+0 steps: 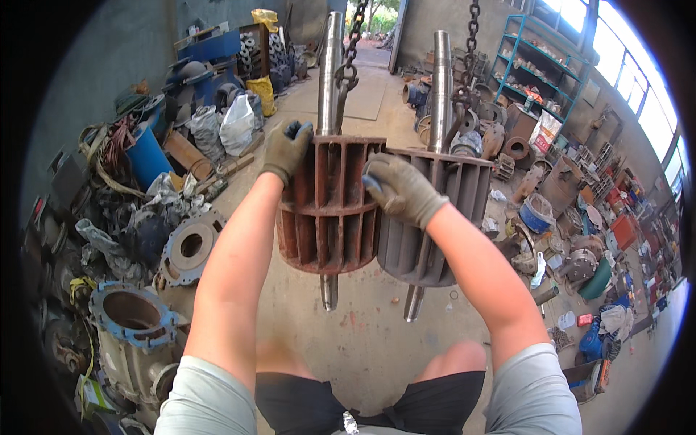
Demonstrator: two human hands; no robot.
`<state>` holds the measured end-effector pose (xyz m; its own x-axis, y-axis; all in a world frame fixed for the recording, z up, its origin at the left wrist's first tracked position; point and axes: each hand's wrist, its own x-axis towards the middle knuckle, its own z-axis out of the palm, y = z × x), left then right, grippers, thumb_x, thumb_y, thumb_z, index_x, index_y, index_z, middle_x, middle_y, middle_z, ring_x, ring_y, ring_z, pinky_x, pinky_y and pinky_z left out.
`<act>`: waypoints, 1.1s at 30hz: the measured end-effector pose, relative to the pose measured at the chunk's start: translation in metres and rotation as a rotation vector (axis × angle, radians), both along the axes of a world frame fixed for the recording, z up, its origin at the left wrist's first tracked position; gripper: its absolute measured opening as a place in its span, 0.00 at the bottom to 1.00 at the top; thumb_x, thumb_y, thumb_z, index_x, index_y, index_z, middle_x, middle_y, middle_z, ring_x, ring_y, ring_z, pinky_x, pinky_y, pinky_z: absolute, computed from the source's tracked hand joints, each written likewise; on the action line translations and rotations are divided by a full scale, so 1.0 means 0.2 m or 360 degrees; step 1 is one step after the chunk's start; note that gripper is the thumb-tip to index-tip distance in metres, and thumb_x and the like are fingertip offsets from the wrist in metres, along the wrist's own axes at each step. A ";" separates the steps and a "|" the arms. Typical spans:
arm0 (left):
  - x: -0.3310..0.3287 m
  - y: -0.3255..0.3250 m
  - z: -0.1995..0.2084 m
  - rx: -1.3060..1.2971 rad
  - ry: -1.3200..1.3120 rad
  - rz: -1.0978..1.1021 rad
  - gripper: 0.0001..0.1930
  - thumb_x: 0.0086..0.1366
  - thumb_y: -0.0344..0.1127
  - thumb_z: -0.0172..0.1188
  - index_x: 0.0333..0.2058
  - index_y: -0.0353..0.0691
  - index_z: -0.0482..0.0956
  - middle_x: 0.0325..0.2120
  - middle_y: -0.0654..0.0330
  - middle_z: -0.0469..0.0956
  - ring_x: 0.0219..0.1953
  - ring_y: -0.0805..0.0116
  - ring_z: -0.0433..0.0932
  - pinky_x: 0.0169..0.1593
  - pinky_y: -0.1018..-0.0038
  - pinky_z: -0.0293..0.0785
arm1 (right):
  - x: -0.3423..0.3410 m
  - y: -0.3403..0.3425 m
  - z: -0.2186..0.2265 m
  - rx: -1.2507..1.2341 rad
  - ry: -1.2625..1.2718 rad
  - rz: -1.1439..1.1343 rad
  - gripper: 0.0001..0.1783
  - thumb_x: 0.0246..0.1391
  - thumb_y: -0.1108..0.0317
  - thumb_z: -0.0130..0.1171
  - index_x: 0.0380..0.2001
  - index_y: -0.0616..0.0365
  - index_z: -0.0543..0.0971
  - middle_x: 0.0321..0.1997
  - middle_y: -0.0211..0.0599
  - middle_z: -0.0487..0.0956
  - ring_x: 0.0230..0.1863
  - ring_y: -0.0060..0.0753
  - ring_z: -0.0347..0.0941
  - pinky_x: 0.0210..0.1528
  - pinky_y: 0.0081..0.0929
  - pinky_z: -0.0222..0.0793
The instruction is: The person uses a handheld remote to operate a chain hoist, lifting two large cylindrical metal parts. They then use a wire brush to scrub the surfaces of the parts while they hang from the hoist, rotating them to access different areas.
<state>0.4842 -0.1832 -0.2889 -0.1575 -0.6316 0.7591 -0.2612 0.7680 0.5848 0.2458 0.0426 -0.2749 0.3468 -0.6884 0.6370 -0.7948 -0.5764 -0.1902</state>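
A rust-red vaned impeller (326,235) on an upright steel shaft (331,72) hangs in front of me. To its right, touching or nearly touching it, hangs a grey vaned impeller (417,254) on a second shaft (441,94). My left hand (286,151), in a grey-and-blue work glove, is closed at the red impeller's upper left rim. My right hand (404,190), gloved alike, curls its fingers at the red impeller's right edge, in front of the grey one. Its fingertips are partly hidden.
Chains (350,54) hang beside both shafts. Along the left lie a blue-flanged pump casing (134,315), a ring flange (190,246) and a blue drum (148,152). Metal parts crowd the right side, with a blue bucket (536,212) and a teal shelf (540,69) behind. A doorway stands at the back.
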 end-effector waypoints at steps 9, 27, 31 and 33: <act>0.02 0.12 0.03 -0.0049 -0.0048 0.0132 0.19 0.74 0.47 0.70 0.35 0.33 0.85 0.27 0.53 0.82 0.31 0.65 0.78 0.41 0.64 0.77 | 0.06 0.03 -0.02 -0.0082 -0.0322 -0.0039 0.11 0.68 0.65 0.64 0.36 0.63 0.81 0.35 0.55 0.82 0.39 0.64 0.82 0.43 0.51 0.78; 0.08 0.32 0.04 0.0113 -0.0115 0.0225 0.23 0.68 0.54 0.73 0.47 0.38 0.92 0.45 0.45 0.90 0.48 0.43 0.88 0.56 0.55 0.83 | 0.16 0.50 -0.08 0.0152 -0.1613 -0.0151 0.23 0.82 0.54 0.55 0.31 0.57 0.81 0.35 0.33 0.85 0.21 0.19 0.70 0.25 0.19 0.66; 0.09 0.34 0.04 0.0014 -0.0087 0.0291 0.23 0.69 0.55 0.72 0.47 0.39 0.92 0.45 0.45 0.90 0.49 0.42 0.88 0.56 0.53 0.83 | 0.21 0.56 -0.03 0.0196 -0.1624 0.0035 0.17 0.80 0.57 0.59 0.35 0.56 0.80 0.39 0.32 0.86 0.25 0.19 0.72 0.29 0.19 0.69; 0.09 0.35 0.05 -0.0006 -0.0109 0.0287 0.23 0.69 0.55 0.72 0.47 0.39 0.92 0.45 0.44 0.90 0.49 0.41 0.88 0.55 0.52 0.83 | 0.25 0.51 -0.04 0.0455 -0.1277 0.0161 0.11 0.77 0.64 0.62 0.41 0.59 0.82 0.41 0.31 0.86 0.33 0.22 0.79 0.36 0.24 0.76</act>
<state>0.5032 -0.1134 -0.2796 -0.0934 -0.6513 0.7531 -0.4337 0.7075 0.5580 0.2952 0.1451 -0.2822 -0.0663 -0.8500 0.5227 -0.3047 -0.4816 -0.8217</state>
